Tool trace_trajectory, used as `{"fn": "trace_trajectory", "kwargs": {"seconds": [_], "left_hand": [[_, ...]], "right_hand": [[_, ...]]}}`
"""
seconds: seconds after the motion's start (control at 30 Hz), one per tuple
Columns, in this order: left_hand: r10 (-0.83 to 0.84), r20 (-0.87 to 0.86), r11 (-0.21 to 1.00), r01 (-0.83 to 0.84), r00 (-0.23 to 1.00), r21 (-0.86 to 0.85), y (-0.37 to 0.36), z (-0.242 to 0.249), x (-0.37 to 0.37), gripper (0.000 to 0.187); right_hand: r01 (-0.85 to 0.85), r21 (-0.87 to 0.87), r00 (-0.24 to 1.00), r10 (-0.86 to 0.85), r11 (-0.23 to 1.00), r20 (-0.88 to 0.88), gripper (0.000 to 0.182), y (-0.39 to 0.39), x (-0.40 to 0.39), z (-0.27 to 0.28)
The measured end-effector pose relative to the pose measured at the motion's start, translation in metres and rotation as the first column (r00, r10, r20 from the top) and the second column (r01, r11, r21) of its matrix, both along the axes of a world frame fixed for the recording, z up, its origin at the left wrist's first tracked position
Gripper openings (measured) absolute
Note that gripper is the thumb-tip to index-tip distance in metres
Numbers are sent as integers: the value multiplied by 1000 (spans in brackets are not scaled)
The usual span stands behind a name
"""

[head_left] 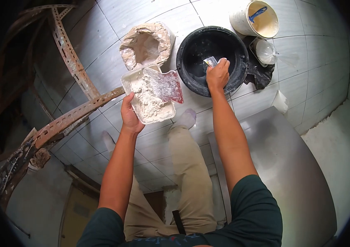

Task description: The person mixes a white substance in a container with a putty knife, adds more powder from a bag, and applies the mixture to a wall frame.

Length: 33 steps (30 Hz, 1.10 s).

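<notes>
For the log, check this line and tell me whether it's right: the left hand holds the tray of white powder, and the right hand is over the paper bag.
Not quite: the right hand is over the black tub, not the paper bag, as the head view shows. The left hand does hold the tray of white powder.

The left hand (131, 114) is holding a white rectangular tray (127, 85) heaped with white powder (147, 101), on which a powder-dusted red flat plate (167, 86) is lying. The right hand (218, 76) is holding a small greyish flat piece (210, 61) above or inside a round black basin (182, 73).
</notes>
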<state>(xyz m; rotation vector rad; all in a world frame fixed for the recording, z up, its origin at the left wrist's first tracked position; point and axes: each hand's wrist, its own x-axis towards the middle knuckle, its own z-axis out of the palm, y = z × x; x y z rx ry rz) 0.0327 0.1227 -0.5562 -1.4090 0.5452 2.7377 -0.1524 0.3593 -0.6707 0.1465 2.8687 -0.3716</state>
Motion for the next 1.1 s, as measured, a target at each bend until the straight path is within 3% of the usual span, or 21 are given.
{"fn": "trace_trajectory", "kwargs": {"seconds": [0.2, 0.27, 0.33, 0.4, 0.43, 0.5, 0.6, 0.73, 0.8, 0.87, 0.9, 0.93, 1.0, 1.1], "left_hand": [[30, 19, 999, -30, 999, -11, 7, 2, -1, 53], [24, -4, 1000, -24, 1000, 12, 12, 6, -7, 53], [19, -37, 999, -18, 999, 43, 12, -1, -13, 53], [3, -55, 997, 1, 998, 78, 16, -6, -23, 52], [14, -59, 997, -10, 998, 73, 20, -6, -28, 52], [29, -69, 995, -22, 997, 98, 21, -4, -41, 51], [28, -103, 995, -18, 994, 102, 25, 10, -57, 52], [-24, -113, 996, 34, 993, 87, 39, 33, -75, 52], [-46, -147, 992, 63, 988, 113, 48, 43, -79, 52], [-50, -159, 992, 68, 986, 106, 56, 55, -82, 51], [-68, -169, 990, 87, 983, 112, 59, 60, -84, 51], [-69, -144, 989, 86, 987, 118, 61, 66, -83, 50], [-87, -124, 986, 104, 988, 132, 65, 70, -80, 49], [-71, -125, 987, 88, 990, 138, 67, 72, -68, 48]], "right_hand": [[204, -176, 976, -213, 963, -35, 47, 0, 8, 4], [339, -302, 940, -332, 891, 77, 48, 5, 9, 12], [362, -346, 931, -355, 865, 87, 47, 9, 9, 18], [450, -581, 887, -413, 678, 205, 47, 17, 14, 37], [440, -586, 893, -402, 680, 205, 47, 18, 16, 53], [419, -757, 880, -429, 501, 203, 35, 16, 17, 90], [357, -771, 905, -399, 527, 147, 35, 8, 21, 162], [220, -879, 916, -400, 423, 37, 36, -14, 35, 227], [187, -858, 910, -414, 478, -32, 41, -20, 45, 238], [60, -666, 943, -260, 744, -205, 43, -22, 56, 243], [5, -607, 928, -229, 795, -292, 51, -23, 60, 240], [19, -599, 922, -245, 801, -299, 51, -23, 66, 240], [-241, -325, 813, 7, 915, -582, 58, -23, 74, 236], [-316, -327, 712, -5, 891, -702, 62, -25, 85, 221]]}}
